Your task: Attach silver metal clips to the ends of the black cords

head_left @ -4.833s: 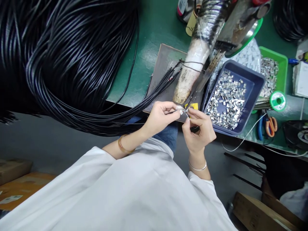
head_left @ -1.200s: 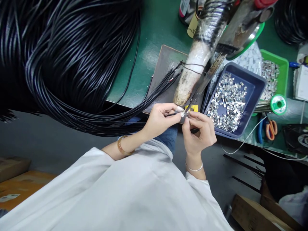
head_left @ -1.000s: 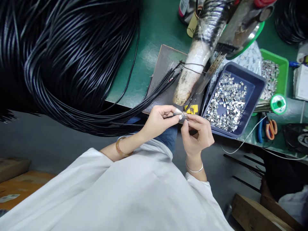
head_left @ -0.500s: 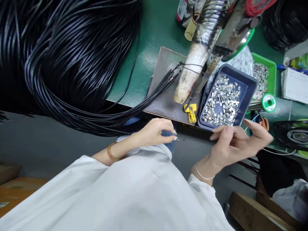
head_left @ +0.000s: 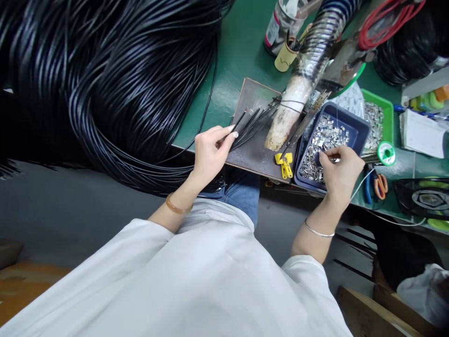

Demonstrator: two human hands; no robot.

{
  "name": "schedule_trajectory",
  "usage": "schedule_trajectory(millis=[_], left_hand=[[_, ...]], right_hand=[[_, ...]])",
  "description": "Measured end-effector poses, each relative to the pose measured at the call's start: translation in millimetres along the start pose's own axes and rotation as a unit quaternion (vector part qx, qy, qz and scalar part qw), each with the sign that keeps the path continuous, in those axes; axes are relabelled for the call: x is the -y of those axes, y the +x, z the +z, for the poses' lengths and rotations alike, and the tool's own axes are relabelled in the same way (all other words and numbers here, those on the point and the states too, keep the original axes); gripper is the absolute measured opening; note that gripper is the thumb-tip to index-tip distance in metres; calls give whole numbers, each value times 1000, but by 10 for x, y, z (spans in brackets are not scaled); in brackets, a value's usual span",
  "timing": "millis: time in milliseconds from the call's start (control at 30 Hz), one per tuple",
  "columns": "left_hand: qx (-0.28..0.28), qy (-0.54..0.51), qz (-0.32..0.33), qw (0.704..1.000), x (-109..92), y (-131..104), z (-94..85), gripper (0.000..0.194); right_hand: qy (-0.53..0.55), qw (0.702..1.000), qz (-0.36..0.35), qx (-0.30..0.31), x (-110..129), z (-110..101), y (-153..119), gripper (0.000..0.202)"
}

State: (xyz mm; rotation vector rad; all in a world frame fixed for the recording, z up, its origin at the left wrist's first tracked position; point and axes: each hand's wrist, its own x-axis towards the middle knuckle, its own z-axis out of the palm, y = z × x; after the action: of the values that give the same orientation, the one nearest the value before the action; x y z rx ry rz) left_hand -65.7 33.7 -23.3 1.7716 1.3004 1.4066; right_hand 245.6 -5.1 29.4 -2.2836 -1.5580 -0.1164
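Note:
My left hand (head_left: 213, 150) pinches a black cable (head_left: 239, 122) near its end, between thumb and fingers. The cable's tip points up and away over the dark board (head_left: 250, 161), where more cable ends lie fanned out. My right hand (head_left: 341, 169) is over the dark blue tray (head_left: 358, 122), thumb and forefinger brought together among small shiny metal shells (head_left: 324, 135). What lies between those fingertips is too small to make out. A white-wrapped, soot-marked hose end (head_left: 280, 121) and a soldering iron (head_left: 298, 125) stand between the two hands.
A great coil of black cable (head_left: 150, 70) covers the left of the green bench (head_left: 242, 42). Yellow clips (head_left: 284, 164) lie by the board's front edge. Right of the tray are a green bin (head_left: 388, 112), a solder spool (head_left: 386, 153) and orange-handled pliers (head_left: 380, 186).
My left hand has risen from the bench edge and taken hold of a cable. My right hand, fingers spread before, has moved into the tray and closed to a pinch.

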Motion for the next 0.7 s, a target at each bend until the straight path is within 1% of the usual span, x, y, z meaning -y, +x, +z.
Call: schedule_trajectory(millis=[67,100,167,200,233,267,300,333,367,400,433,467,500,533,567,600,633,700], left_hand=[[-31,-75,-25,996,-33,-81,-43,21],[-50,-100,-27,993,-68,-117,-64,19],[-80,-128,-9,988,-181,-170,-103,17],[-79,-140,3,987,-257,-185,-120,17],[-51,-156,14,986,-342,-194,-134,18],[6,-177,22,984,-431,-199,-144,18],[78,-203,23,976,-515,-203,-146,14],[172,-227,22,958,-589,-208,-138,13],[268,-253,5,930,-646,-215,-118,13],[346,-283,-26,894,-684,-226,-84,14],[397,-315,-68,859,-700,-241,-38,16],[418,-347,-117,831,-698,-259,17,17],[412,-375,-165,814,-681,-276,77,17],[389,-394,-207,806,-654,-292,137,17],[362,-404,-239,805,-624,-304,193,17],[337,-408,-259,808,-595,-310,241,17],[319,-406,-271,812,-572,-310,278,17],[296,-402,-276,821,-548,-295,322,18]], right_hand=[[-11,1000,-12,14,48,-34,-23,16],[-24,999,-17,17,69,-47,-38,18],[-50,998,-22,12,95,-57,-58,20],[-41,999,-22,3,98,-57,-61,21],[-14,1000,-22,-9,96,-54,-63,21],[27,999,-21,-23,90,-54,-66,21],[74,996,-20,-36,83,-56,-77,21],[117,992,-19,-49,81,-64,-100,20],[150,987,-15,-62,86,-77,-138,18],[174,982,-11,-72,103,-94,-194,15],[198,977,-5,-81,134,-113,-270,13],[228,970,0,-85,181,-130,-362,11],[262,962,2,-76,244,-142,-467,14],[291,955,1,-63,320,-147,-579,19],[312,948,-3,-56,405,-143,-690,22],[336,940,-6,-53,495,-130,-793,22],[376,925,-5,-55,583,-108,-882,18],[399,913,-34,-79,730,-46,-1003,11]])
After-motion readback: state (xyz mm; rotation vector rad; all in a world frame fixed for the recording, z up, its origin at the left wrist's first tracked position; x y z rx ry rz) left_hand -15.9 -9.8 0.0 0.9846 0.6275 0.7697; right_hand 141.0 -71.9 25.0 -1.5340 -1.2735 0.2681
